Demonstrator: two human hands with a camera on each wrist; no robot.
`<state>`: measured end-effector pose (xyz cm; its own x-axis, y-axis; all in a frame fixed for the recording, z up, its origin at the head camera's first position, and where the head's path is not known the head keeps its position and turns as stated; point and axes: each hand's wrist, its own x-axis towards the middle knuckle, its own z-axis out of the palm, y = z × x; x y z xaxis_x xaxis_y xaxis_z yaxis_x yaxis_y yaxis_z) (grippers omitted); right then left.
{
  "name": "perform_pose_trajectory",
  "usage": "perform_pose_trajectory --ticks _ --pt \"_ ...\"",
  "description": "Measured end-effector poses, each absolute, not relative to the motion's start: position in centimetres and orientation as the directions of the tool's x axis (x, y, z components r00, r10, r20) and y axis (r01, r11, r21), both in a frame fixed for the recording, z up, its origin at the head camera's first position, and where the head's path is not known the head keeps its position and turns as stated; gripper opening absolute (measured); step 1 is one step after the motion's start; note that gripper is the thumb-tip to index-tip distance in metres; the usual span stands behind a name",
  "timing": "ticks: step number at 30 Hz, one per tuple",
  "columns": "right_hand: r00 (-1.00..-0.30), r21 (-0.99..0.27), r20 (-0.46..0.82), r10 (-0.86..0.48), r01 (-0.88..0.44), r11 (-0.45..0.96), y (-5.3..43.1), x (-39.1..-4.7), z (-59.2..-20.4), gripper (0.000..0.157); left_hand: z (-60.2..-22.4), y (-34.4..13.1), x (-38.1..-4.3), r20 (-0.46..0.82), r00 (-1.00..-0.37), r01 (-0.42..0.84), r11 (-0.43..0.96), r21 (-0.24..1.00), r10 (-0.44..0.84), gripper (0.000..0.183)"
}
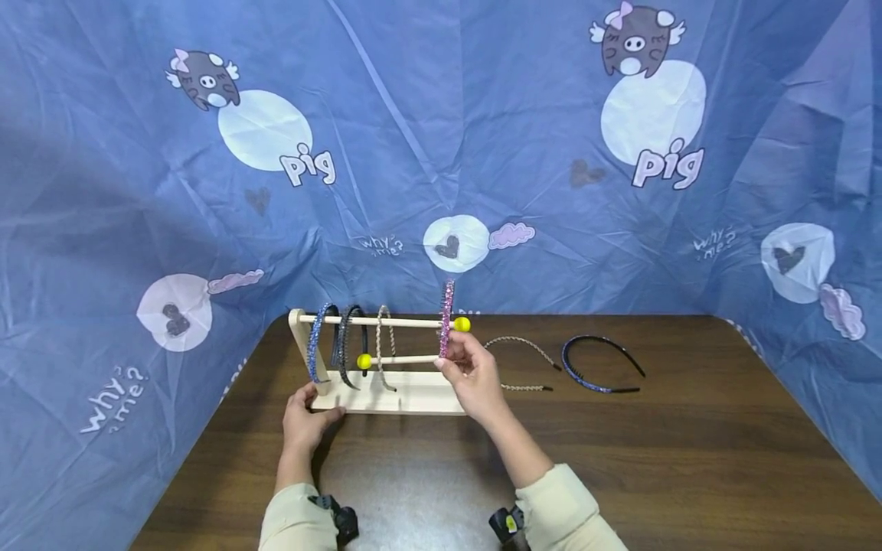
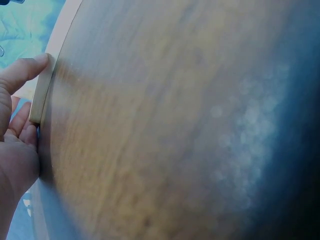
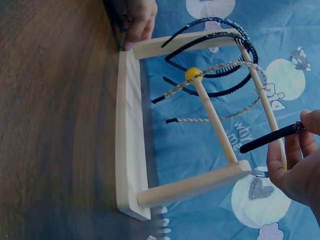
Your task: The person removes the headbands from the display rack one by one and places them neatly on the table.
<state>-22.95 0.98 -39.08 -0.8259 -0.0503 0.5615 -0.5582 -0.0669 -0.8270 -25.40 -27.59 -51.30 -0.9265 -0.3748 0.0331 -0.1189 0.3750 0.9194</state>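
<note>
A pale wooden rack (image 1: 420,392) with two rods stands on the table; yellow balls cap the rod ends. My left hand (image 1: 305,422) grips the left end of its base, thumb on the front edge in the left wrist view. In my right hand (image 1: 477,380), thumb and fingers pinch a pink glittery headband (image 1: 447,314) at the upper rod's right end, near the yellow ball (image 1: 462,325). Its black tip (image 3: 267,140) shows in the right wrist view. On the upper rod hang a blue headband (image 1: 315,344), a black headband (image 1: 344,348) and a beige braided headband (image 1: 380,344).
Right of the rack, a second beige braided headband (image 1: 540,353) and a second blue headband (image 1: 582,381) lie on the brown wooden table (image 1: 654,459). A blue printed cloth (image 1: 413,115) hangs behind and along both sides.
</note>
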Motion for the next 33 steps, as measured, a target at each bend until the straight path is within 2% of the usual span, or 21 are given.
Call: perform_pose_trajectory --ticks 7,22,33 --pt "-0.817 -0.813 0.576 -0.017 -0.570 -0.122 1.7 -22.9 -38.6 0.028 -51.3 -27.7 -25.3 0.037 -0.924 -0.128 0.398 0.908 -0.381 0.072" --pt "-0.798 -0.792 0.600 0.050 -0.602 -0.100 3.6 -22.7 -38.0 0.029 -51.5 -27.7 -25.5 0.050 -0.924 -0.115 0.400 0.909 -0.378 0.072" --pt "-0.816 -0.810 0.571 0.094 -0.578 -0.101 5.7 -22.7 -38.5 0.029 -51.3 -27.6 -25.4 0.042 -0.924 -0.120 0.395 0.911 -0.380 0.071"
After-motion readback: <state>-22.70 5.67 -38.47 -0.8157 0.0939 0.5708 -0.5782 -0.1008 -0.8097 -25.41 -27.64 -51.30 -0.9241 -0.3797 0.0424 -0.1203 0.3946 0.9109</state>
